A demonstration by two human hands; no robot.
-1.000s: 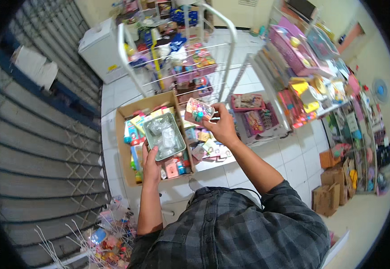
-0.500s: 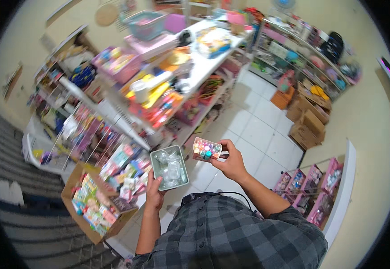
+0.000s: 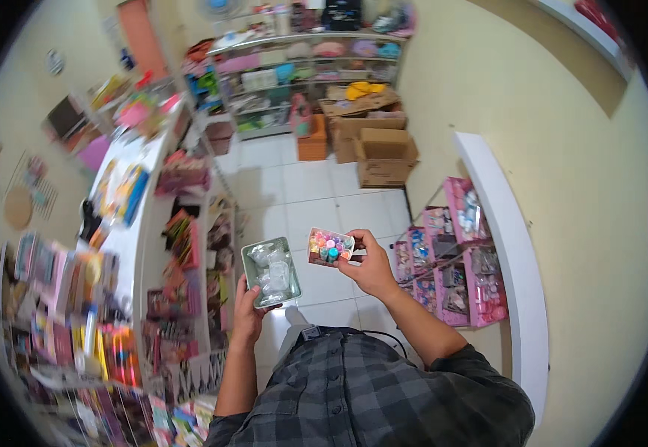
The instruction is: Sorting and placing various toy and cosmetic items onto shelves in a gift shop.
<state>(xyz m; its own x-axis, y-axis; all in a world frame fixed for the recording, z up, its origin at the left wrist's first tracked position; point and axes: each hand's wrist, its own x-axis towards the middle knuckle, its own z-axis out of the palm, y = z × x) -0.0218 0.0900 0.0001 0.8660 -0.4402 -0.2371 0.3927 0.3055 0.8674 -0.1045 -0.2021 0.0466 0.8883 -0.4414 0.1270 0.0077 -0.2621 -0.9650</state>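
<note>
The left hand [image 3: 247, 313] gripped a pale-green rectangular tray [image 3: 295, 270] of clear plastic packets [image 3: 274, 276]; the right hand [image 3: 371, 270] pinched a small open-topped box [image 3: 320, 258] of colourful capped pieces [image 3: 331, 246] — both above the white-tiled floor [image 3: 305, 179], openings upward, presumably against spilling.

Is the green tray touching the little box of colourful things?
Apart. The head view shows a strip of white floor between the tray and the box.

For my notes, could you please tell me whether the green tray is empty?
Not empty: the green tray, held in the left hand, shows clear, plastic-looking pieces inside.
</note>
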